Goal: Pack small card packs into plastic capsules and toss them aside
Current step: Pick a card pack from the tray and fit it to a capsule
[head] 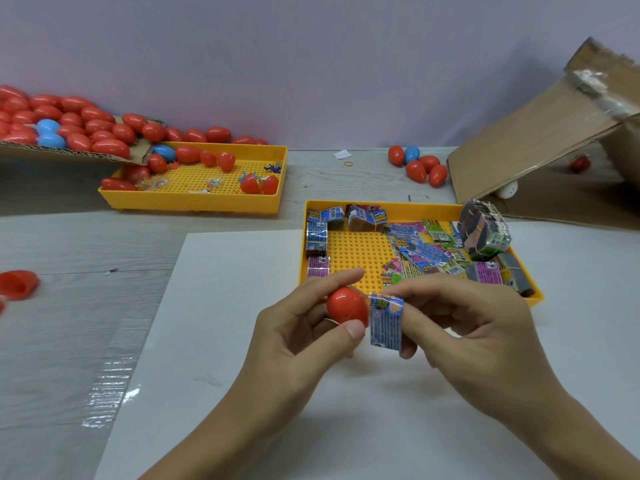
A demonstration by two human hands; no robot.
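My left hand (298, 327) grips a red capsule half (346, 304) between thumb and fingers, just in front of the near yellow tray (353, 251). My right hand (474, 327) pinches a small blue card pack (386, 323) and holds its top edge against the capsule half's right side. The tray behind holds several more card packs (426, 251), loose and in bundles. Another red capsule half (19, 284) lies open on the table at the far left.
A second yellow tray (194, 199) with capsule halves and small toys stands at the back left under a cardboard flap heaped with red and blue capsules (69, 123). A few closed capsules (419, 164) lie at the back right beside a tilted cardboard box (536, 143). A white sheet (225, 341) lies beneath my hands.
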